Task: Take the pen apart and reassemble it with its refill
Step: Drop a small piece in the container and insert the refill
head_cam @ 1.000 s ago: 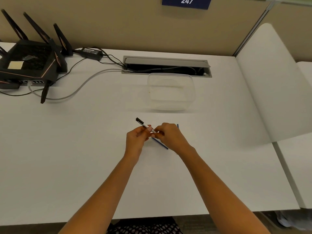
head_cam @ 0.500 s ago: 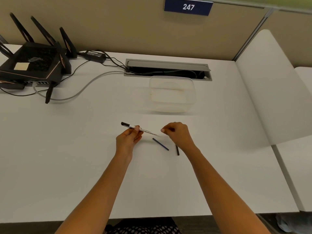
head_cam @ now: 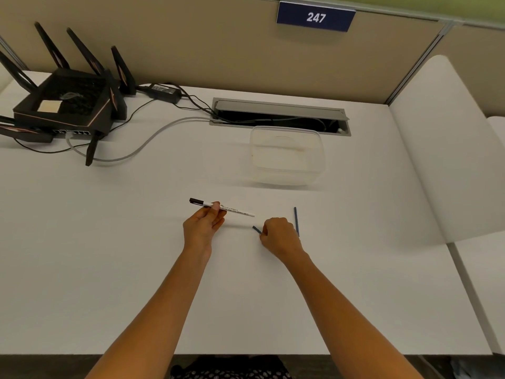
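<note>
Left hand [head_cam: 203, 224] grips white pen barrel [head_cam: 232, 210]; right hand [head_cam: 278, 235] closed on blue refill [head_cam: 257, 229] – second thin blue piece [head_cam: 296, 220] just right.

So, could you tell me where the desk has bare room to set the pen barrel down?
Bare desk lies left of the left hand, below the router cables. It is crowded around the right hand, with a blue refill beside it and the clear container beyond.
</note>
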A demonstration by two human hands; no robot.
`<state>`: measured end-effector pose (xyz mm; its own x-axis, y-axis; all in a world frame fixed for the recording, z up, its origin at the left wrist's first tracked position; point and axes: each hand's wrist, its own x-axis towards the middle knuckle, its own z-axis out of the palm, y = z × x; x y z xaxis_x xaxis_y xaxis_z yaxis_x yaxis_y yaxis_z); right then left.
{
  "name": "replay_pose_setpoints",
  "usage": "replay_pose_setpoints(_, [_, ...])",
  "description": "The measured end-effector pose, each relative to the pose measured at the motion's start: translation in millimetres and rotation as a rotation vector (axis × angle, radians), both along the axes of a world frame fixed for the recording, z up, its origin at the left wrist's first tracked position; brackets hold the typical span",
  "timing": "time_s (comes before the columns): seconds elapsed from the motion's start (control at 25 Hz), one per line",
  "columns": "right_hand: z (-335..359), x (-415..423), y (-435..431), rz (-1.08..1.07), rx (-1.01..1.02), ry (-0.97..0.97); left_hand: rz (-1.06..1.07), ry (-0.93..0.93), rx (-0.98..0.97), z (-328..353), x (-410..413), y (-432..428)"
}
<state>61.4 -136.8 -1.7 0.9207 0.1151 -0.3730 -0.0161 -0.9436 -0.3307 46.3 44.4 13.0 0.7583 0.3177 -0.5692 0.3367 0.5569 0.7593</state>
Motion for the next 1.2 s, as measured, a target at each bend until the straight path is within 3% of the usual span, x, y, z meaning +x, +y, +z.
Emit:
replay_pose_setpoints(0.44, [77,73,-8,-0.387,0.473,-0.165,0.026,0.000,-0.056,-1,16,5])
replay_pose_setpoints(0.72, [87,149,0,-0.447,0.403,-0.182,0.011,-0.010,-0.097,-7,29,5])
replay_pose_setpoints(1.2, [27,218,13,-0.437,0.125,0.003,-0.008,0.021,-0.119,-20,44,13])
